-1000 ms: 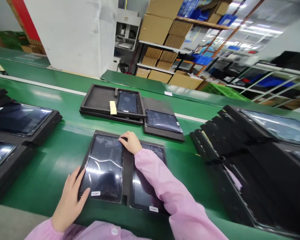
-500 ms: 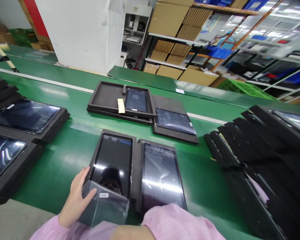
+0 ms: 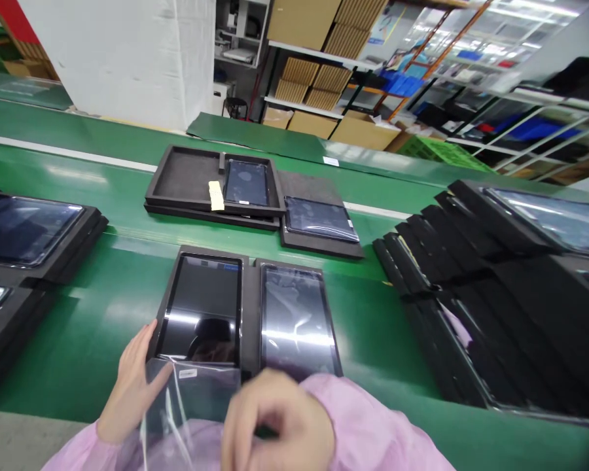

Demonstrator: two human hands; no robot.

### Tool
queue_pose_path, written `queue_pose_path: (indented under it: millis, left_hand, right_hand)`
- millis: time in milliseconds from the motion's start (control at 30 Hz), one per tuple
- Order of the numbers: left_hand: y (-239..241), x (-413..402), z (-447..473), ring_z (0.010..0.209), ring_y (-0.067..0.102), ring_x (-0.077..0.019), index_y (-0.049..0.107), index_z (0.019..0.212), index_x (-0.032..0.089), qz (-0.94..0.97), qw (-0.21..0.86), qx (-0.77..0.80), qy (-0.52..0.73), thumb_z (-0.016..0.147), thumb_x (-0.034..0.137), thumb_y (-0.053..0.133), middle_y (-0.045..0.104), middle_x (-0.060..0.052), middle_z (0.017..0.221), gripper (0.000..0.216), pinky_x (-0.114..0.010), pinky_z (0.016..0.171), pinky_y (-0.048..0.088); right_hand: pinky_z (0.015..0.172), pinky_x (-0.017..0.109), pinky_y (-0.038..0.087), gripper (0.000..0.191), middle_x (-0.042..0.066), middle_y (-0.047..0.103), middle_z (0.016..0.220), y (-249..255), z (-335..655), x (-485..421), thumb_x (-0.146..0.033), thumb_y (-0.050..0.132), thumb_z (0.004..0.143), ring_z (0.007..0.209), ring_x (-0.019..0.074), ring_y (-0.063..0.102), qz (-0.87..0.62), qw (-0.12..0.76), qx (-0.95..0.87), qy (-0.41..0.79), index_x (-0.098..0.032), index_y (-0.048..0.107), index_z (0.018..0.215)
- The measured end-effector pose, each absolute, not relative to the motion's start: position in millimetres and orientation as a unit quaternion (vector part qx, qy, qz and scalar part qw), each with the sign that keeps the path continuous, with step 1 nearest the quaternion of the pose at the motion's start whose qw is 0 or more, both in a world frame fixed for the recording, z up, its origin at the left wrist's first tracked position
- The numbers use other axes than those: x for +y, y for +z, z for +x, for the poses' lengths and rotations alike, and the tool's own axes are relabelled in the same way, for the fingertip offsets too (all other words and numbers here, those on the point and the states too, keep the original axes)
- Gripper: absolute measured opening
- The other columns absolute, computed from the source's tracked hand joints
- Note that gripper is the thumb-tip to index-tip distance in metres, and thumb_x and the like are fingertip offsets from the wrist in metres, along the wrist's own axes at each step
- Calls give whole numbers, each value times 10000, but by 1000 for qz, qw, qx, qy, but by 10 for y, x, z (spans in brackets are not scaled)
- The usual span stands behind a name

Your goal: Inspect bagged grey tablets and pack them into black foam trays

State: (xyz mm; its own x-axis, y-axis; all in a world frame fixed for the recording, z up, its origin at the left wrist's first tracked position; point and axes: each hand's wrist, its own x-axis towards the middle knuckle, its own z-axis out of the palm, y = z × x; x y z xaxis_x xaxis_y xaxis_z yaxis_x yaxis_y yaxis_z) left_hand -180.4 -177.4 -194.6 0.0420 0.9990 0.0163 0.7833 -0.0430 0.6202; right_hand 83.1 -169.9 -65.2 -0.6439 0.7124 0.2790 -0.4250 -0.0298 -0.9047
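A tablet-like screen panel (image 3: 203, 307) lies face up in a black foam tray (image 3: 250, 307). Over its near end and towards me spreads a clear plastic film (image 3: 203, 392) with a small white label. My left hand (image 3: 132, 379) is at the tray's left edge, fingers stretched along it, thumb apart and touching the film's corner. Close to the camera, my right hand (image 3: 277, 418) is curled, thumb and fingers together beside the film; blur hides whether anything is pinched. A second film-covered panel (image 3: 297, 314) lies in the right half of the tray.
Farther back, a foam tray (image 3: 186, 173) holds a smaller panel and a yellow note (image 3: 216, 195); another panel (image 3: 319, 218) lies beside it. Stacked black trays (image 3: 422, 261) stand on the right, more panels (image 3: 24, 229) on the left. All rest on a green surface (image 3: 112, 314).
My right hand has come up into view from below the frame. The film now spreads lower and flatter near the panel's near end. The camera view has shifted; my left hand stays at the tray edge.
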Motion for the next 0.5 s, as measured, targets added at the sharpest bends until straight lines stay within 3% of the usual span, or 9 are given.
queue_pose_path:
  millis: [100, 167, 200, 267, 333, 500]
  left_hand:
    - [-1830, -1722, -1645, 1332, 478, -404, 289, 1513, 80, 704, 135, 659, 226, 916, 469, 419, 511, -251, 1396, 724, -604, 1087, 409]
    - [-1720, -1692, -1486, 1368, 411, -471, 258, 1517, 10, 698, 44, 679, 225, 907, 483, 424, 442, -317, 1433, 790, -648, 1085, 369]
    - [-1667, -1680, -1401, 1398, 349, -504, 224, 1526, -8, 691, -5, 686, 228, 900, 492, 446, 377, -345, 1473, 832, -679, 1091, 330]
    - [-1591, -1659, -1233, 1433, 244, -543, 167, 1546, -6, 688, -74, 683, 232, 878, 492, 523, 268, -371, 1527, 906, -726, 1097, 254]
    - [-1561, -1639, -1077, 1435, 238, -544, 199, 1544, 9, 716, -94, 652, 233, 874, 439, 574, 261, -372, 1531, 880, -732, 1092, 240]
    - [-1572, -1614, -724, 1385, 396, -431, 518, 1380, 134, 873, -34, 439, 212, 920, 318, 544, 468, -234, 1467, 496, -615, 1098, 289]
  right_hand:
    - [627, 256, 588, 215, 23, 714, 725, -515, 1194, -1244, -410, 587, 948, 652, 147, 721, -383, 503, -529, 566, -211, 572, 871]
    - [726, 353, 614, 271, 66, 739, 857, -629, 1561, -904, -444, 484, 975, 765, 187, 743, -556, 489, -578, 344, -198, 589, 1020]
    - [794, 416, 605, 295, 101, 738, 924, -722, 1768, -757, -434, 503, 958, 837, 220, 741, -592, 478, -579, 292, -179, 600, 1071]
    - [966, 510, 524, 259, 150, 718, 1038, -919, 2174, -547, -353, 643, 864, 1003, 279, 702, -639, 454, -581, 220, -152, 651, 1027]
    - [1025, 536, 469, 163, 149, 721, 1019, -1083, 2496, -458, -245, 716, 785, 1049, 306, 675, -665, 411, -597, 182, -152, 704, 918]
    - [1001, 441, 490, 91, 98, 743, 979, -1286, 2754, -527, -147, 720, 789, 989, 248, 680, -663, 311, -661, 164, -183, 765, 859]
